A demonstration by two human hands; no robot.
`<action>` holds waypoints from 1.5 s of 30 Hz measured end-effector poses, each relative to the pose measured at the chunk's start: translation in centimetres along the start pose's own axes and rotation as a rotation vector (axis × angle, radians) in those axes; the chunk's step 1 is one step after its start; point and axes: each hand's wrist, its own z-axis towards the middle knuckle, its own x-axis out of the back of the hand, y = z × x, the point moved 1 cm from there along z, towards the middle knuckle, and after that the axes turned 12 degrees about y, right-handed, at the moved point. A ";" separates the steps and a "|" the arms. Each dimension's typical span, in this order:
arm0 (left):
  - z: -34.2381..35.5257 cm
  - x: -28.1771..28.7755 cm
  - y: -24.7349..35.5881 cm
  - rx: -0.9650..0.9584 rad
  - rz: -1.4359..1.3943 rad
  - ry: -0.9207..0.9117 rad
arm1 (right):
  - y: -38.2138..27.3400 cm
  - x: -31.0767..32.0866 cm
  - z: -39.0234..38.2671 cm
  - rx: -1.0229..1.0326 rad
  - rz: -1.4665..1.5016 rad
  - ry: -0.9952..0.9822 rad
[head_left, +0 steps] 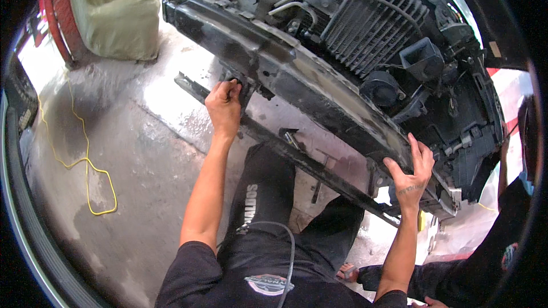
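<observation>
Left hand [224, 104]: raised under the beam [297, 74], fingers curled shut around a small dark bracket [242, 86] at the beam's lower edge, L end.
Right hand [412, 171]: laid flat against the beam's R end, fingers spread, thumb out; nothing is pinched.
Beam: long black crossbar, run diagonally from upper L to lower R across the car front, bumper cover off.
Radiator [371, 23]: finned core, seen just behind the beam, hoses laid across it.
Horn [381, 88]: round, black, mounted betw. radiator and beam.
Lower bar [308, 162]: thin black strip, seen below the beam, approx. parallel.
Floor [142, 154]: grey concrete; yellow cord [85, 165] is looped on it, L side.
Sack [117, 11]: pale green, stood top L, well apart from the hands.
</observation>
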 end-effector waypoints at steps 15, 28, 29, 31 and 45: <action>-0.4 0.2 0.7 0.286 -0.071 0.009 | 1.2 0.6 0.3 0.092 -0.003 0.085; 1.3 0.3 1.6 -0.149 0.189 -0.056 | 0.7 1.0 0.6 0.065 0.033 0.100; 1.6 1.0 0.7 -0.223 0.229 -0.055 | 0.4 0.2 0.6 0.071 0.055 0.099; 1.2 0.6 0.0 -0.111 0.179 -0.096 | 0.6 0.4 0.6 0.082 0.029 0.101; 1.0 0.2 -0.4 0.022 0.108 -0.135 | 0.9 0.0 -0.1 0.052 0.015 0.080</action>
